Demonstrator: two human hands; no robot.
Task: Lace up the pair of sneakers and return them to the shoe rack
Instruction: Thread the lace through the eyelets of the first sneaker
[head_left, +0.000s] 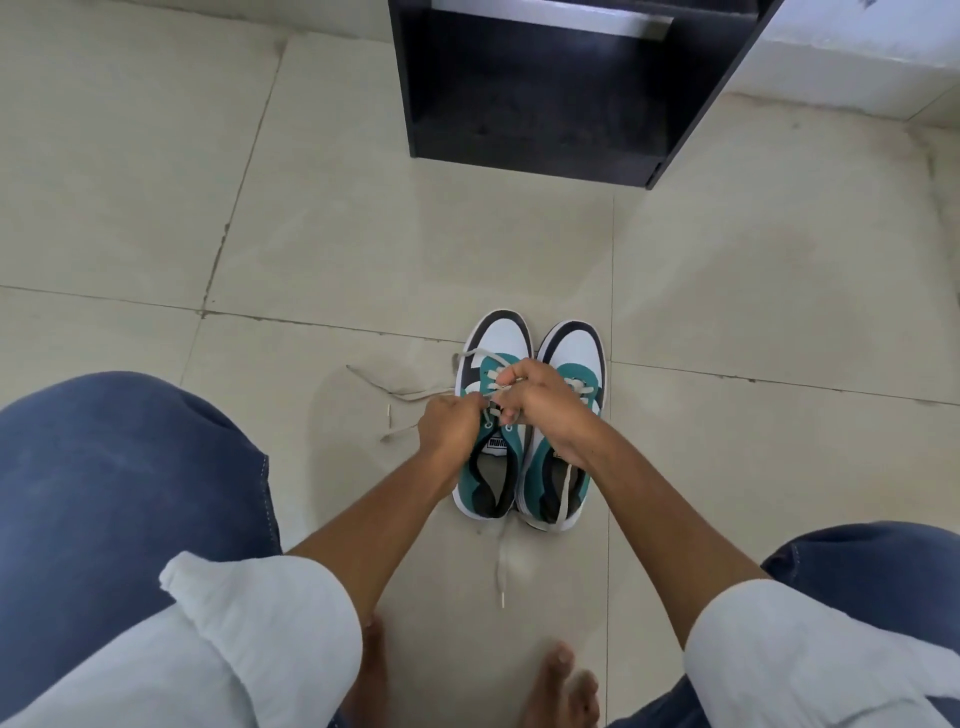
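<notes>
Two teal, white and black sneakers stand side by side on the tiled floor, toes pointing away from me. Over the left sneaker (501, 338), my left hand (449, 423) and my right hand (545, 402) both pinch its pale lace at the eyelets. Loose lace ends (400, 397) trail left across the floor. The right sneaker (574, 345) is partly under my right wrist; one of its lace ends (503, 574) lies on the floor behind the heels. The black shoe rack (566, 88) stands open-fronted ahead.
My knees in blue trousers fill the lower left and lower right, and my bare feet (566, 686) rest on the floor close to the sneakers' heels. A white wall base runs right of the rack. Beige tiles stretch to the left.
</notes>
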